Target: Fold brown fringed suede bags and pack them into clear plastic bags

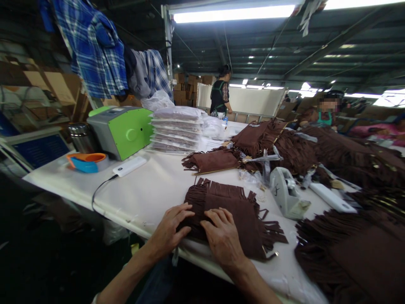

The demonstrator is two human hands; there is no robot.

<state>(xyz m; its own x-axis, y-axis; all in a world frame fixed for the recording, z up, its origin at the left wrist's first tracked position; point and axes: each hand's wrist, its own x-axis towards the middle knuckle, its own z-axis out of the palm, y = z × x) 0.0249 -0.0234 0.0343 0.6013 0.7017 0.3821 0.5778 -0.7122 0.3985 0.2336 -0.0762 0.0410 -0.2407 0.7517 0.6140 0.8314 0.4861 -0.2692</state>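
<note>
A brown fringed bag [236, 215] lies flat near the table's front edge, its strips spread out at the left and right sides. My left hand [173, 223] rests at its left fringe, fingers stretched out over the strips. On the bag's left part lies my right hand [221, 234], palm down with the fingers extended. Neither hand is closed round anything. A small gold-coloured metal piece [276, 254] shows at the bag's lower right corner. The part of the bag beneath my palms is hidden.
Right of the bag stands a grey tape dispenser [284, 194], beside a white bar-shaped device [332, 197]. More brown fringed pieces [363, 253] pile up at the right. Behind are stacked plastic-wrapped packs [175, 131], a green machine [129, 131] and an orange-and-blue tape ring [87, 162]. Two people work farther back.
</note>
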